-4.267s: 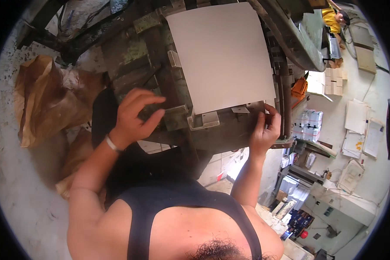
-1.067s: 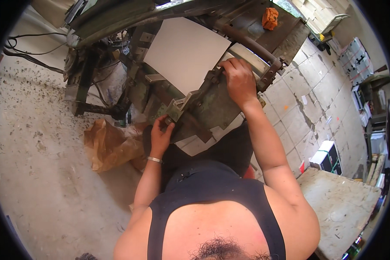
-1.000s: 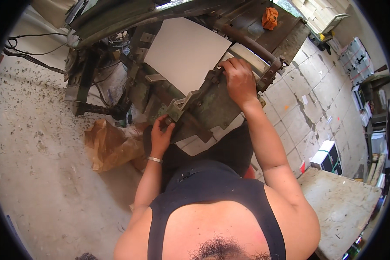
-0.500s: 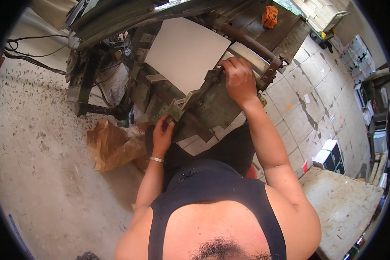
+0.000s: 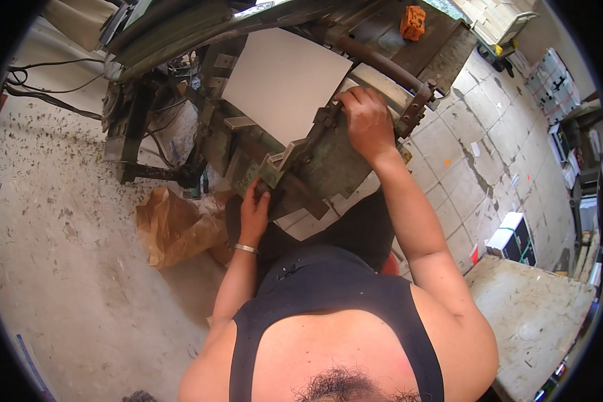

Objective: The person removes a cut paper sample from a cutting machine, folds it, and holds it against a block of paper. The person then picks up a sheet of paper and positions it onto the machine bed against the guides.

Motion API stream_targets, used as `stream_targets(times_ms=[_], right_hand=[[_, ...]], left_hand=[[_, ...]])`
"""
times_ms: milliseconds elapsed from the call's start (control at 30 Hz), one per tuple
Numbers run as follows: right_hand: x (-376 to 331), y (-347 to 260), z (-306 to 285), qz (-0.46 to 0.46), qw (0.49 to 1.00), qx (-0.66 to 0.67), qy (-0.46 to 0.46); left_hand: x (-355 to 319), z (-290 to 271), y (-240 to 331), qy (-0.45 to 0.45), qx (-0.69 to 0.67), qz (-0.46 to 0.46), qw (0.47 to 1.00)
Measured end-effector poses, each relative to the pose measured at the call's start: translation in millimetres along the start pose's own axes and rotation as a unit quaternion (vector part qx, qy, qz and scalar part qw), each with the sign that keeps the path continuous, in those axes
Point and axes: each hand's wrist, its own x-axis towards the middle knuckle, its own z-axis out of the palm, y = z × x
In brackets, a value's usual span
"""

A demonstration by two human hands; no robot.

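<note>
A white sheet of card or paper [image 5: 285, 84] lies flat on the bed of an old dark-green metal machine [image 5: 342, 164]. My right hand [image 5: 368, 124] rests at the machine's right side, beside the sheet's lower right corner. Its fingers curl down next to a dark metal fitting; what they hold, if anything, is hidden under them. At the near edge my left hand [image 5: 253, 218] has thumb and fingers closed around the lower end of a slotted metal bracket [image 5: 275, 164]. The left fingertips are partly hidden by the metal.
A rusty round bar [image 5: 382, 60] crosses behind my right hand, with pale stacked strips [image 5: 382, 87] beneath it. An orange block [image 5: 413, 23] sits on the far plate. Crumpled brown paper [image 5: 174, 228] lies at left; a worn table [image 5: 532, 311] stands at right.
Both hands stay in nearly the same places on the machine. The whole view has shifted slightly; the sheet still lies on the bed.
</note>
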Motion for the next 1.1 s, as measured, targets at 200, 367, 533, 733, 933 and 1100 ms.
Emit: stream_targets(times_ms=[200,367,533,733,933,1100], right_hand=[[0,0,0,-0.004,1.000,-0.008,0.000],[0,-1,-1,-0.002,1.000,-0.019,-0.006],[0,1,-1,-0.002,1.000,-0.015,-0.006],[1,0,2,-0.005,1.000,-0.018,0.004],[-1,1,1,0.003,1.000,-0.021,-0.008],[0,1,1,-0.004,1.000,-0.004,-0.001]], left_hand=[[1,-8,11,0.021,0.164,0.097,0.981],[3,-6,13,0.027,0.221,0.140,0.965],[6,-5,10,0.039,0.230,0.162,0.959],[57,-22,-3,-0.046,0.051,-0.061,0.996],[56,16,24,-0.003,0.039,-0.160,0.986],[49,28,-2,0.122,0.281,0.118,0.945]])
